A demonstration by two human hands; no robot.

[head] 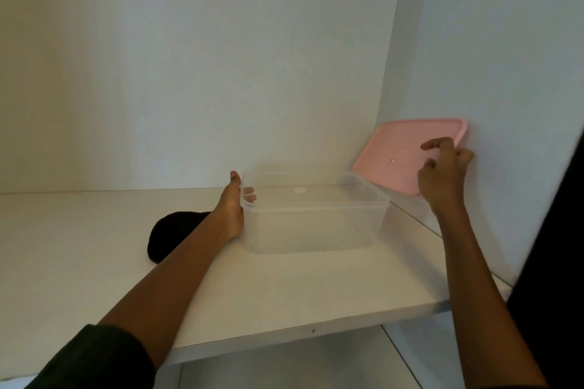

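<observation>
A clear plastic container, empty and without its lid, stands on a white shelf. My left hand grips its left wall, with the fingers curled over the rim and showing through the plastic. A pink lid leans tilted against the right side wall behind the container's far right corner. My right hand hovers in front of the lid's right part with loosely curled, spread fingers. I cannot tell whether they touch it.
A black rounded object lies on the shelf left of the container, partly hidden by my left forearm. White back and side walls enclose the shelf. A dark vertical panel stands at the far right.
</observation>
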